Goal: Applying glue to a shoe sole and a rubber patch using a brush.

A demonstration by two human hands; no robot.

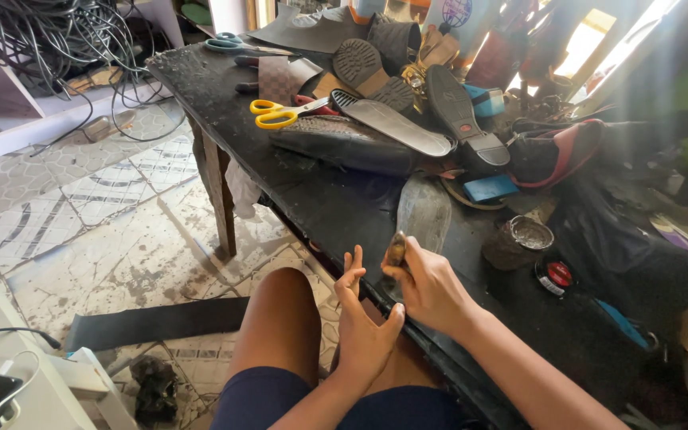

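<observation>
Right hand (431, 291): closed around a small dark tool (396, 248), the fingers curled, the tool's tip pointing up toward 12 o'clock; what kind of tool it is cannot be told.
Left hand (364, 318): fingers straight and spread narrowly, palm turned toward the right hand, thumb touching the right hand's heel; it grips nothing that shows.
Small dark tool: sits at the near edge of the worktable, just at 6 o'clock of the grey sole, between the two hands.
Grey sole (424, 213): lies flat on the table, its heel end toward the hands, just beyond the right hand's knuckles.
Worktable (201, 76): dark, scuffed top running from 11 o'clock down to 5 o'clock, on a wooden leg (220, 195).
Yellow-handled scissors (280, 113): at 11 o'clock of the hands, well apart, resting on a black shoe upper (344, 147).
Pile of soles (408, 103): at 12 o'clock, several dark soles overlapping.
Blue block (490, 188): at 1 o'clock, near the pile.
Round tin (531, 233): at 2 o'clock of the right hand, near.
Black strip (153, 322): on the tiled floor at 9 o'clock.
Knee (284, 318): bare, just at 9 o'clock of the left hand.
</observation>
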